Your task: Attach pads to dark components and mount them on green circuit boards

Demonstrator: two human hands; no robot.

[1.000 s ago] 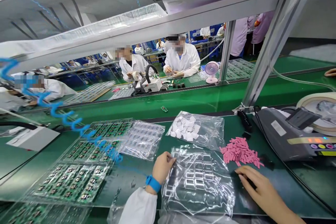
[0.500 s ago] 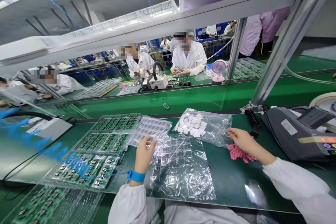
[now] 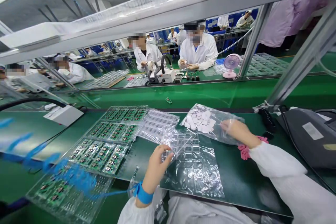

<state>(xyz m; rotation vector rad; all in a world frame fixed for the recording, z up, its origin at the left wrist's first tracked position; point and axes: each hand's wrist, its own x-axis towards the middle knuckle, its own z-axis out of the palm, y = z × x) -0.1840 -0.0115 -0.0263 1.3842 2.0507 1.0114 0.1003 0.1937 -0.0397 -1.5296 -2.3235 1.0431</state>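
Note:
My left hand, with a blue wrist strap, has its fingers curled round a piece of clear plastic, apparently a bag. Below it lies a flat clear plastic bag over a clear tray. My right hand reaches into the mouth of another clear bag, fingertips pinched together beside the white paper pieces. Whether a piece is between those fingers is hidden by the film. Pink pieces lie partly under my right wrist.
Trays of green circuit boards stand at the left, one jutting over the table's front edge. A blue coiled cord crosses there. A dark machine sits at the right. Beyond the green belt, carrying one board, people work.
My right hand has moved left from the bag's mouth into the bag, towards the white pieces. My left hand has come lower and nearer to me. The camera view has turned slightly left.

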